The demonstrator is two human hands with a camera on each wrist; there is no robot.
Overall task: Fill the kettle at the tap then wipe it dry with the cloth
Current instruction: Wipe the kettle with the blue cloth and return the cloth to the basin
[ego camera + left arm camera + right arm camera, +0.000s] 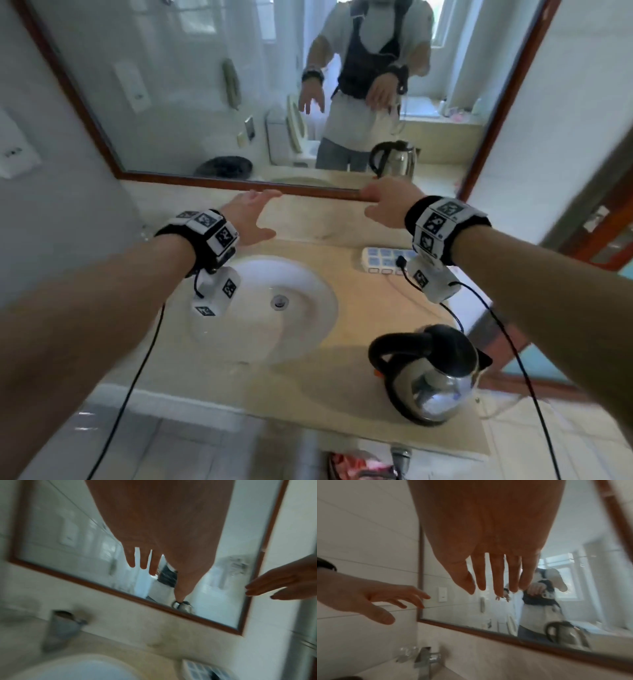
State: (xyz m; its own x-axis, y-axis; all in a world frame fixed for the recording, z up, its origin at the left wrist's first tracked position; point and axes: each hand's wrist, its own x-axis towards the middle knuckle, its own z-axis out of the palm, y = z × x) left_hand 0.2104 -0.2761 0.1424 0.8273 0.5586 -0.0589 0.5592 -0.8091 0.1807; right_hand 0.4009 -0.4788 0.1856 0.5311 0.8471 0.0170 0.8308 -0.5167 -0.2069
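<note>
- The left hand [247, 219] is held up in the air over the back of the counter [308, 219], fingers spread, holding nothing.
- The right hand [388, 205] is up near the bottom of the mirror [191, 102], fingers straight and a little apart, holding nothing.
- The shiny kettle [430, 373] with a black handle stands on the counter, to the right of the white sink [308, 329], well apart from both hands.
- The tap [426, 658] sits at the back of the sink.
- A white power strip [383, 261] lies behind the kettle.
</note>
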